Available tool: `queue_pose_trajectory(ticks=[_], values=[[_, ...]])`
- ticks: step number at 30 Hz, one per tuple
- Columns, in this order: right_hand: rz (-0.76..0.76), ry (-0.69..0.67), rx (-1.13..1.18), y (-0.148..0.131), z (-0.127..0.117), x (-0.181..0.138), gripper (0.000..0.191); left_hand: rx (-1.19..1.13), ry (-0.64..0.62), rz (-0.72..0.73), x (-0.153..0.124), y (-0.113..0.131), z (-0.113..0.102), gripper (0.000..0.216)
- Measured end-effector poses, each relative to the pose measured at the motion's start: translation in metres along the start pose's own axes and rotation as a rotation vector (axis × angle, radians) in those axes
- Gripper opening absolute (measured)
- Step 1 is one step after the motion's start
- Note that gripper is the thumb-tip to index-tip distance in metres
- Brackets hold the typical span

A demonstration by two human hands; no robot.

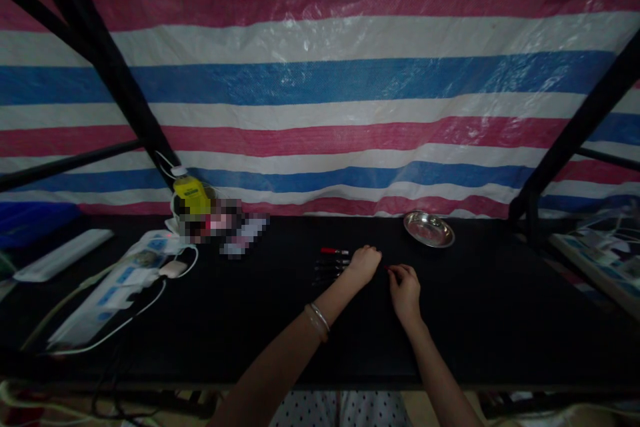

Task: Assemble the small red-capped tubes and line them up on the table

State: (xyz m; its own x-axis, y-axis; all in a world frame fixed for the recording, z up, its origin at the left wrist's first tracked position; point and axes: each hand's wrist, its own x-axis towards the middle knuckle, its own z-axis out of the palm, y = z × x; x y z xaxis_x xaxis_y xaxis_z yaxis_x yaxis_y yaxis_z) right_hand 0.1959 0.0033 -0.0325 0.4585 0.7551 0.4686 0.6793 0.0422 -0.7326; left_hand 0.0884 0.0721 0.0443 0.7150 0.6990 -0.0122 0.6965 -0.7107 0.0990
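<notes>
My left hand, with bracelets at its wrist, is closed over the black table. Whatever its curled fingers hold, if anything, is hidden. Just to the right, my right hand is closed in a pinch, a small red piece showing at its fingertips; its kind is too dim to tell. Left of my left hand lies a slim stick-like piece with a red end. Below it, several similar dark slim pieces lie in a row, partly covered by the hand. A shiny round metal dish stands farther back on the right.
A power strip with plugs and white cables lies on the left. Behind it stand a bottle of yellow liquid and blurred items. Black metal posts rise at both sides. A striped plastic sheet hangs behind the black table.
</notes>
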Motion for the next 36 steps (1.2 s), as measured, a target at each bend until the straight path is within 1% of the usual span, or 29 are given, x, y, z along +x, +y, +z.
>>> queue_pose_trajectory(ticks=[5, 7, 9, 13, 17, 19, 21, 23, 25, 29, 33, 36], values=[[-0.017, -0.109, 0.013, -0.005, 0.008, 0.011, 0.024, -0.012, 0.009, -0.016, -0.016, 0.003, 0.003, 0.028], [-0.032, -0.15, 0.034, -0.007, 0.012, 0.014, 0.022, -0.027, 0.031, -0.032, -0.022, 0.002, 0.002, 0.029], [-0.053, -0.187, 0.108, -0.01, 0.014, 0.017, 0.021, -0.069, 0.069, -0.067, -0.028, 0.001, -0.001, 0.03], [-0.094, -0.248, 0.335, -0.017, 0.012, 0.024, 0.021, -0.227, 0.201, -0.118, -0.036, -0.008, -0.004, 0.031], [-0.097, -0.333, 0.478, -0.024, 0.012, 0.033, 0.021, -0.384, 0.362, -0.063, -0.041, -0.024, -0.002, 0.029], [-0.028, -0.387, 0.577, -0.028, 0.016, 0.038, 0.022, -0.473, 0.411, -0.038, -0.042, -0.033, 0.0, 0.027], [0.111, -0.413, 0.709, -0.033, 0.024, 0.042, 0.027, -0.572, 0.447, -0.015, -0.043, -0.04, 0.003, 0.023], [0.254, -0.397, 0.831, -0.039, 0.033, 0.044, 0.033, -0.657, 0.488, -0.001, -0.043, -0.046, 0.006, 0.02], [0.337, -0.368, 0.904, -0.047, 0.043, 0.044, 0.035, -0.708, 0.537, -0.015, -0.043, -0.05, 0.008, 0.019], [0.385, -0.342, 0.984, -0.061, 0.057, 0.04, 0.035, -0.703, 0.606, -0.043, -0.049, -0.058, 0.011, 0.025], [0.403, -0.323, 1.014, -0.067, 0.066, 0.034, 0.036, -0.693, 0.593, -0.044, -0.053, -0.065, 0.015, 0.028], [0.409, -0.273, 0.995, -0.066, 0.068, 0.03, 0.036, -0.731, 0.585, -0.065, -0.052, -0.067, 0.018, 0.028]])
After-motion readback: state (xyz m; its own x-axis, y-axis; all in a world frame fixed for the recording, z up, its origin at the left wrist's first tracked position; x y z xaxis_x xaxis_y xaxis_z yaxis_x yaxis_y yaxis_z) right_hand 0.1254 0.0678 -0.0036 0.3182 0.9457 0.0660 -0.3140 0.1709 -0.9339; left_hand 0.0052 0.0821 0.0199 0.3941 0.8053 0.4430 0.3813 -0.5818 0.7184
